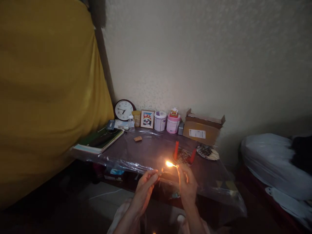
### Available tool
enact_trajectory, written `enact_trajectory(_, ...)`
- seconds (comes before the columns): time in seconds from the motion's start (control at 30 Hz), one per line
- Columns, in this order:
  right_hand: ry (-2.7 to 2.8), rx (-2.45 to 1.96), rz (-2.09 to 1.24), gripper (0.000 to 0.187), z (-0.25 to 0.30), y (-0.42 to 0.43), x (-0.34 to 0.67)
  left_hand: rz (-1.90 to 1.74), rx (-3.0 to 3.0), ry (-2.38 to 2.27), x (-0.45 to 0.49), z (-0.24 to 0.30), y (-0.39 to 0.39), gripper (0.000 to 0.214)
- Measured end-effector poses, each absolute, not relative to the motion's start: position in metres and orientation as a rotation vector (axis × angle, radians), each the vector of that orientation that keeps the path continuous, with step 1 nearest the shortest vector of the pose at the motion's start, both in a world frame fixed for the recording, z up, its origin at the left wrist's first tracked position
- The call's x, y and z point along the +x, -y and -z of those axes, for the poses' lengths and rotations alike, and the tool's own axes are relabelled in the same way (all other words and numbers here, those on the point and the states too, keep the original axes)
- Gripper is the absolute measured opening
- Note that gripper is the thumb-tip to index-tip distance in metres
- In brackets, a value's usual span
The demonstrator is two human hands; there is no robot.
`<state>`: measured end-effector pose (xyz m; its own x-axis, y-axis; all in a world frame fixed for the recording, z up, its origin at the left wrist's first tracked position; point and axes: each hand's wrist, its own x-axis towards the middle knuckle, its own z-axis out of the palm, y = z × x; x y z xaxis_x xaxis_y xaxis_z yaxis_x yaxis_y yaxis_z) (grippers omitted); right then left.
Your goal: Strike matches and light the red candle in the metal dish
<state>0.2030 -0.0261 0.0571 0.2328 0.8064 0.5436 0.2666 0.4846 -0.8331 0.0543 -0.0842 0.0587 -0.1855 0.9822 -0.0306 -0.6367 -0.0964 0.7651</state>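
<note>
My right hand (pixel 187 183) pinches a burning match (pixel 171 164), its flame just left of my fingertips and close to two upright red candles (pixel 175 150) on a dark plate (pixel 183 156). My left hand (pixel 145 187) is closed on a small dark object, probably a matchbox (pixel 161 173), held just below and left of the flame. Both hands hover at the front edge of a low table (pixel 151 150) covered in clear plastic.
Along the wall stand a round clock (pixel 124 110), a framed panda picture (pixel 147 119), tins (pixel 160 121), a pink jar (pixel 173 123) and an open cardboard box (pixel 202 127). Books (pixel 99 141) lie at the table's left. A yellow curtain (pixel 46 97) hangs left; bedding (pixel 273 162) is right.
</note>
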Motion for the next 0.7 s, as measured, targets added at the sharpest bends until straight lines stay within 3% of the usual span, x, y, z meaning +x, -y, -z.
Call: enact_trajectory(0.7, 1.229, -1.107, -0.487, 0.014, -0.06, 0.016, 0.209, -1.634, 0.573, -0.839, 0.039, -0.043, 0.092, 0.021)
